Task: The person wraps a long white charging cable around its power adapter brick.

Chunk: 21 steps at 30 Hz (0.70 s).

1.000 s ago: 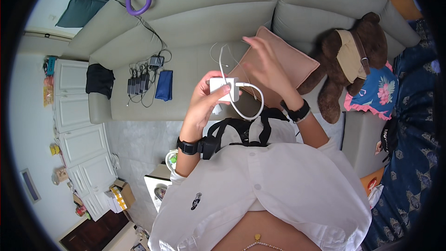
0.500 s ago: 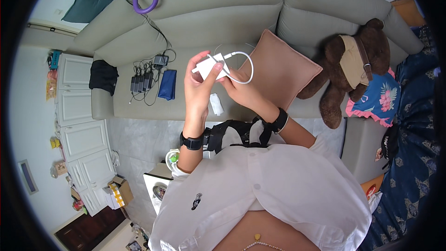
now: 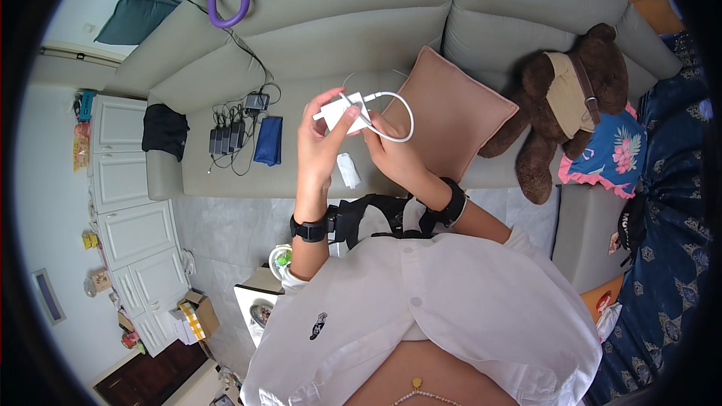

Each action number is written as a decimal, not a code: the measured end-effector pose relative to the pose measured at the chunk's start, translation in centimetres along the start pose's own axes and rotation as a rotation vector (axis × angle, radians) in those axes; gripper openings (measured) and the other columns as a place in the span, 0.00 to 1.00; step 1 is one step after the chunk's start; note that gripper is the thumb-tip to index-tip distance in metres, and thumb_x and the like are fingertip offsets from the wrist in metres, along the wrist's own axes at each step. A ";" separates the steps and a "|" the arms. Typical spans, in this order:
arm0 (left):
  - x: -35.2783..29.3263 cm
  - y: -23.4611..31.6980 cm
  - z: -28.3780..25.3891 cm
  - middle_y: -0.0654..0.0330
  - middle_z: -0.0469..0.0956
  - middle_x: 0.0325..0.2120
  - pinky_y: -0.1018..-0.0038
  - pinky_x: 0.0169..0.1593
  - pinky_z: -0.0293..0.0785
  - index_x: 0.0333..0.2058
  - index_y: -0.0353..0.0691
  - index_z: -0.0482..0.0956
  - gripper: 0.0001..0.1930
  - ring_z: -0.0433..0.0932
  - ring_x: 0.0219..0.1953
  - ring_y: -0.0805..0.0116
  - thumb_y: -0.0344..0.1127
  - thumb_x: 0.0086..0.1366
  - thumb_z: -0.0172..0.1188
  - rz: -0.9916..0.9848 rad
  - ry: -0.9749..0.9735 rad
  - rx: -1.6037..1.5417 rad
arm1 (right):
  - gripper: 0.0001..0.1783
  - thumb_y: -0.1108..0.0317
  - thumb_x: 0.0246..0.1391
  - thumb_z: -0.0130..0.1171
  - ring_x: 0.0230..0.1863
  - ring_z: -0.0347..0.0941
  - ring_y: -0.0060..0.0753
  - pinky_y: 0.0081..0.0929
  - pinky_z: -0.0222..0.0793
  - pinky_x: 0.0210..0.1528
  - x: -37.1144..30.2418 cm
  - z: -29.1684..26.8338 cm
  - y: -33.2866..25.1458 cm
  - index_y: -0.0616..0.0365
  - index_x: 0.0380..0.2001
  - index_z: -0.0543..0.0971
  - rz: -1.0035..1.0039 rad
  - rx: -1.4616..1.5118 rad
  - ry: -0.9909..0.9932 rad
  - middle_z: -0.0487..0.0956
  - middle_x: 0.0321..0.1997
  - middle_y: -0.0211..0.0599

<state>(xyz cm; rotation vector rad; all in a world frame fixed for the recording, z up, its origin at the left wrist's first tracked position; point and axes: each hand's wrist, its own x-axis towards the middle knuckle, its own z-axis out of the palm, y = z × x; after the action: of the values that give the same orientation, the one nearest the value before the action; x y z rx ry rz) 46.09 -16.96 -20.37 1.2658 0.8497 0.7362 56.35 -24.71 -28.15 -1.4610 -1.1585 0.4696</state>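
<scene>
A white power adapter is in my left hand, with the thumb pressed on its face and the fingers behind it. From the adapter's right side a white charging cable curves out in a loop and crosses back over the adapter. Close by on the right, my right hand pinches the cable near the adapter's lower right corner; some of its fingertips are hidden. Below the hands, a small white bundle lies on the sofa seat.
On the grey sofa lie several black adapters with tangled cords and a dark blue pouch. A pink cushion and a brown teddy bear are to the right. A purple U-shaped device rests on the backrest.
The cable loop has shifted slightly right and down, along with my right hand's fingers. My left hand keeps its hold on the adapter. The whole view has tilted a little.
</scene>
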 end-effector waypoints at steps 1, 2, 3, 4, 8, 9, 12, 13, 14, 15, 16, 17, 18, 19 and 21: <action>0.1 -0.2 -0.1 0.59 0.77 0.39 0.74 0.44 0.78 0.50 0.35 0.72 0.21 0.77 0.43 0.72 0.33 0.60 0.65 0.009 0.019 -0.007 | 0.05 0.75 0.55 0.53 0.20 0.70 0.55 0.44 0.62 0.23 -0.2 0.0 -0.1 0.61 0.35 0.69 0.000 -0.001 0.000 0.72 0.18 0.49; 0.2 -0.4 -0.1 0.59 0.77 0.39 0.74 0.44 0.78 0.50 0.35 0.72 0.21 0.77 0.43 0.72 0.33 0.60 0.65 0.009 0.018 -0.008 | 0.05 0.74 0.56 0.52 0.21 0.71 0.55 0.45 0.62 0.24 -0.4 0.1 -0.4 0.61 0.36 0.69 0.069 0.009 -0.052 0.73 0.19 0.49; 0.2 -0.5 0.0 0.59 0.77 0.39 0.74 0.44 0.77 0.50 0.35 0.72 0.20 0.76 0.43 0.73 0.33 0.60 0.65 0.009 0.023 -0.023 | 0.06 0.73 0.56 0.52 0.21 0.71 0.55 0.45 0.63 0.24 -0.5 0.1 -0.5 0.61 0.36 0.70 0.138 0.019 -0.103 0.74 0.20 0.48; 0.3 -0.8 0.0 0.60 0.76 0.39 0.75 0.44 0.76 0.50 0.35 0.72 0.20 0.75 0.43 0.73 0.33 0.61 0.65 0.011 0.027 -0.037 | 0.06 0.73 0.56 0.52 0.21 0.71 0.55 0.45 0.63 0.24 -0.4 0.1 -0.6 0.61 0.36 0.70 0.138 0.018 -0.103 0.74 0.20 0.48; 1.0 -2.7 -0.5 0.60 0.76 0.40 0.76 0.44 0.74 0.49 0.35 0.73 0.19 0.74 0.43 0.74 0.32 0.61 0.64 0.022 0.083 -0.020 | 0.06 0.69 0.57 0.51 0.23 0.73 0.54 0.47 0.65 0.25 -0.3 -0.3 -1.2 0.59 0.36 0.71 0.059 -0.045 -0.111 0.76 0.21 0.48; 1.1 -3.0 -0.5 0.60 0.76 0.40 0.75 0.43 0.75 0.49 0.35 0.73 0.18 0.73 0.43 0.74 0.32 0.61 0.64 0.026 0.097 -0.031 | 0.06 0.69 0.57 0.51 0.23 0.73 0.54 0.47 0.66 0.25 -0.3 -0.4 -1.4 0.59 0.36 0.71 0.071 -0.078 -0.129 0.76 0.22 0.48; 1.1 -2.5 0.1 0.59 0.76 0.40 0.75 0.42 0.76 0.48 0.35 0.72 0.17 0.73 0.43 0.74 0.32 0.61 0.64 0.009 0.118 -0.049 | 0.07 0.67 0.57 0.52 0.22 0.73 0.54 0.47 0.66 0.25 -0.9 -0.7 -0.6 0.60 0.34 0.72 0.048 -0.115 -0.116 0.76 0.21 0.47; 1.0 -2.3 0.2 0.59 0.76 0.41 0.75 0.42 0.77 0.48 0.35 0.72 0.17 0.73 0.43 0.74 0.32 0.62 0.63 -0.010 0.136 -0.056 | 0.07 0.67 0.57 0.52 0.22 0.73 0.54 0.47 0.66 0.25 -0.9 -1.0 -0.9 0.60 0.34 0.72 0.047 -0.115 -0.119 0.76 0.21 0.47; 1.0 -2.4 0.1 0.59 0.76 0.41 0.75 0.42 0.77 0.48 0.35 0.72 0.17 0.73 0.43 0.74 0.32 0.62 0.63 -0.010 0.138 -0.058 | 0.08 0.67 0.56 0.53 0.22 0.73 0.53 0.47 0.66 0.25 -1.0 -1.5 -1.4 0.60 0.34 0.72 0.098 -0.191 -0.181 0.76 0.20 0.47; 1.2 -2.6 0.0 0.59 0.76 0.40 0.75 0.41 0.78 0.48 0.35 0.72 0.17 0.74 0.42 0.73 0.32 0.62 0.63 -0.002 0.153 -0.051 | 0.08 0.66 0.56 0.54 0.22 0.73 0.53 0.47 0.66 0.24 -1.0 -1.9 -1.9 0.60 0.33 0.73 0.149 -0.268 -0.243 0.76 0.20 0.47; 1.4 -2.8 -0.2 0.59 0.76 0.40 0.75 0.41 0.78 0.48 0.35 0.73 0.17 0.75 0.42 0.73 0.32 0.62 0.63 0.007 0.166 -0.044 | 0.08 0.66 0.56 0.54 0.22 0.73 0.53 0.47 0.66 0.24 -1.0 -2.3 -2.3 0.60 0.33 0.73 0.148 -0.269 -0.244 0.76 0.20 0.47; 1.5 -2.9 -0.3 0.59 0.76 0.40 0.75 0.41 0.78 0.48 0.35 0.73 0.17 0.75 0.42 0.73 0.32 0.62 0.63 0.008 0.167 -0.046 | 0.09 0.65 0.55 0.55 0.22 0.73 0.52 0.46 0.66 0.24 -0.9 -2.7 -2.8 0.61 0.31 0.73 0.119 -0.324 -0.249 0.76 0.20 0.46; 1.5 -3.1 -0.4 0.59 0.76 0.39 0.75 0.41 0.78 0.48 0.35 0.73 0.17 0.75 0.41 0.73 0.33 0.62 0.64 -0.001 0.154 -0.026 | 0.10 0.64 0.55 0.55 0.22 0.74 0.51 0.45 0.66 0.23 -0.9 -3.0 -3.1 0.61 0.30 0.74 0.090 -0.379 -0.254 0.76 0.19 0.46; 1.6 -3.3 -0.5 0.59 0.77 0.39 0.75 0.41 0.78 0.47 0.35 0.73 0.17 0.76 0.40 0.72 0.33 0.61 0.64 -0.009 0.140 -0.006 | 0.10 0.64 0.55 0.55 0.22 0.74 0.51 0.45 0.66 0.23 -1.0 -3.4 -3.2 0.61 0.30 0.74 0.089 -0.380 -0.254 0.76 0.19 0.46; 1.6 -4.0 -0.7 0.59 0.76 0.40 0.75 0.41 0.78 0.48 0.36 0.73 0.17 0.76 0.41 0.73 0.32 0.62 0.63 0.009 0.115 0.037 | 0.10 0.64 0.54 0.56 0.21 0.74 0.49 0.43 0.67 0.22 -1.1 -4.1 -3.4 0.60 0.27 0.74 0.040 -0.454 -0.249 0.76 0.19 0.45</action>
<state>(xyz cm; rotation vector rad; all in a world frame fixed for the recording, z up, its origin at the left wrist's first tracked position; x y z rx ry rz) 46.36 -15.88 -24.57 1.2700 0.9548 0.8094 57.91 -28.25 -24.27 -1.8548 -1.5054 0.4427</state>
